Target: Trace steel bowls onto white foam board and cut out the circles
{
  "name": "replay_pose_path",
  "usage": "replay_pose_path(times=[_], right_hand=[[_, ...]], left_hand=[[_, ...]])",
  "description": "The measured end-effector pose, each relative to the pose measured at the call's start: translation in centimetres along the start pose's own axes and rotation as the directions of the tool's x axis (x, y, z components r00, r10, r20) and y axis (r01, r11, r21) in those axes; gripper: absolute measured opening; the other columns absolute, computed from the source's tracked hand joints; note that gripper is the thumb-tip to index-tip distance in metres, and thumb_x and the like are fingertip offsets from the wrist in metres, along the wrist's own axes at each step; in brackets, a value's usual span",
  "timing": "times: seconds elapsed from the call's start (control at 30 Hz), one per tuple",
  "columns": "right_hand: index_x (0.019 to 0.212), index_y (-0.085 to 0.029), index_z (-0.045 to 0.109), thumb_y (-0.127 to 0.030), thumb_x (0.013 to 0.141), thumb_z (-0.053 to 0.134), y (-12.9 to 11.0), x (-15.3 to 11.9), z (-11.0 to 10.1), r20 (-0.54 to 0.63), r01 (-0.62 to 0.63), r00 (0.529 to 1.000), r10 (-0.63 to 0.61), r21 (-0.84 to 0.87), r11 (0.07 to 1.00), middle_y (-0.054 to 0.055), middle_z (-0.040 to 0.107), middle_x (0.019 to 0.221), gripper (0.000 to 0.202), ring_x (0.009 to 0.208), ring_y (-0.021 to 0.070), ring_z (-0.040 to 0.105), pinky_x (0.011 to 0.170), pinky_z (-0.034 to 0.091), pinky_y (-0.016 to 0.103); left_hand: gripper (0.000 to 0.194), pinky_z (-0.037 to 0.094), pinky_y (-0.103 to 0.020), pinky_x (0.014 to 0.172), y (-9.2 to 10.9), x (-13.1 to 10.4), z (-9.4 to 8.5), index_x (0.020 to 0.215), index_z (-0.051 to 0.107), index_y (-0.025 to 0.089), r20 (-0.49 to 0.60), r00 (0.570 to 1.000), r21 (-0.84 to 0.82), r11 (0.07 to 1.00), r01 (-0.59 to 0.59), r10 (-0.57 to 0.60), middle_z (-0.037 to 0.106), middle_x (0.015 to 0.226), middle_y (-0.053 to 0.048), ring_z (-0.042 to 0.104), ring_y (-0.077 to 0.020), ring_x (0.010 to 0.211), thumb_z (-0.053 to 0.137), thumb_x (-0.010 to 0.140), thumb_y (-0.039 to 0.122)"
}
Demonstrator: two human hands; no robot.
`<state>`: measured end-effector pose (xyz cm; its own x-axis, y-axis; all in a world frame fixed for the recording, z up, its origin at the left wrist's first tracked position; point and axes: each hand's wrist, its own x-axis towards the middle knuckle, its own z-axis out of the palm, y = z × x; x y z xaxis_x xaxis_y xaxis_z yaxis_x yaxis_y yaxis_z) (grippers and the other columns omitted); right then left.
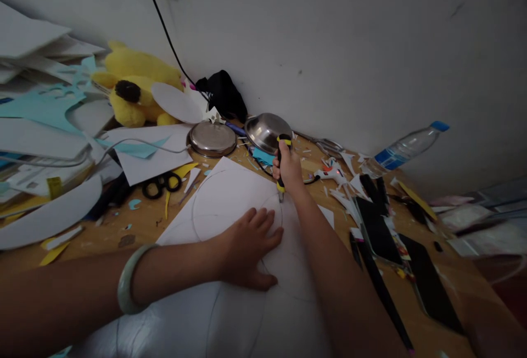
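Forearms [329, 270] before steep cutter [280, 186], tip down

The cutter [280, 185] is black and yellow, the sheet [230, 199] white with grey curves, the plush toy [140, 102] yellow.

A flat white sheet [230, 193] marked with thin grey curves lies on the brown wooden counter [146, 212] beneath the spread left hand [249, 251]; a black-and-yellow cutting knife [280, 184] stands nearly upright in the right hand [290, 172], tip down at the sheet.
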<state>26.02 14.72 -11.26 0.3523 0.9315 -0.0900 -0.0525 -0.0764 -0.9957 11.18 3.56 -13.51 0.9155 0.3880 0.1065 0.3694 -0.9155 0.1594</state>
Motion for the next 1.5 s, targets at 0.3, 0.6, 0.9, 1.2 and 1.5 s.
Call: replay_pose_path(times=[0.3, 0.6, 0.9, 1.2, 1.5], right_hand=[[0.066, -0.021, 0.043, -0.056, 0.077, 0.053, 0.4, 0.3, -0.3, 0.139, -0.050, 0.990, 0.033, 0.122, 0.991, -0.010, 0.037, 0.040, 0.037, 0.025, 0.0042, 0.029, 0.025, 0.021, 0.017], [0.071, -0.021, 0.045, -0.063, 0.068, 0.057, 0.3, -0.8, -1.7, 0.176, 0.050, 0.979, -0.104, 0.285, 0.957, -0.011, 0.038, 0.043, 0.044, 0.027, 0.0028, 0.029, 0.026, 0.022, 0.015], [0.073, -0.021, 0.045, -0.062, 0.069, 0.057, 0.1, -1.1, -1.5, 0.263, 0.040, 0.958, -0.117, 0.283, 0.958, -0.011, 0.039, 0.044, 0.044, 0.027, 0.0024, 0.028, 0.026, 0.020, 0.015], [0.070, -0.021, 0.044, -0.061, 0.072, 0.054, 0.0, 0.1, -0.5, 0.252, -0.068, 0.967, 0.017, 0.198, 0.978, -0.011, 0.038, 0.041, 0.041, 0.025, 0.0030, 0.028, 0.025, 0.020, 0.016], [0.069, -0.021, 0.044, -0.061, 0.072, 0.056, 0.1, 1.4, 0.5, 0.337, -0.094, 0.941, 0.036, 0.155, 0.983, -0.011, 0.038, 0.040, 0.042, 0.025, 0.0028, 0.027, 0.025, 0.019, 0.015]], left_hand=[[0.084, 0.025, -0.048, 0.101, 0.1, -0.1, 0.0, 0.131, 0.043, 0.010, -0.004, 1.000, -0.029, 0.999, 0.027, -0.027, 0.038, 0.137, -0.025, 0.036, -0.0389, 0.125, 0.053, 0.069, 0.066], [0.082, 0.025, -0.048, 0.102, 0.0, -0.2, -0.3, 0.133, 0.041, 0.011, 0.030, 0.999, -0.044, 0.998, 0.034, -0.033, 0.036, 0.138, -0.025, 0.034, -0.0376, 0.128, 0.050, 0.073, 0.067], [0.081, 0.025, -0.049, 0.102, -0.2, -0.1, -0.4, 0.132, 0.041, 0.011, 0.030, 0.999, -0.047, 0.999, 0.023, -0.021, 0.036, 0.139, -0.025, 0.034, -0.0380, 0.127, 0.053, 0.072, 0.064], [0.079, 0.025, -0.050, 0.101, -0.2, -0.1, -0.3, 0.131, 0.042, 0.009, 0.020, 1.000, -0.039, 0.999, -0.004, 0.004, 0.038, 0.137, -0.025, 0.034, -0.0384, 0.127, 0.051, 0.074, 0.063], [0.080, 0.023, -0.051, 0.103, -0.2, -0.3, -0.1, 0.133, 0.040, 0.011, 0.023, 0.999, -0.125, 0.992, 0.025, -0.022, 0.035, 0.139, -0.025, 0.031, -0.0388, 0.129, 0.054, 0.073, 0.063]])
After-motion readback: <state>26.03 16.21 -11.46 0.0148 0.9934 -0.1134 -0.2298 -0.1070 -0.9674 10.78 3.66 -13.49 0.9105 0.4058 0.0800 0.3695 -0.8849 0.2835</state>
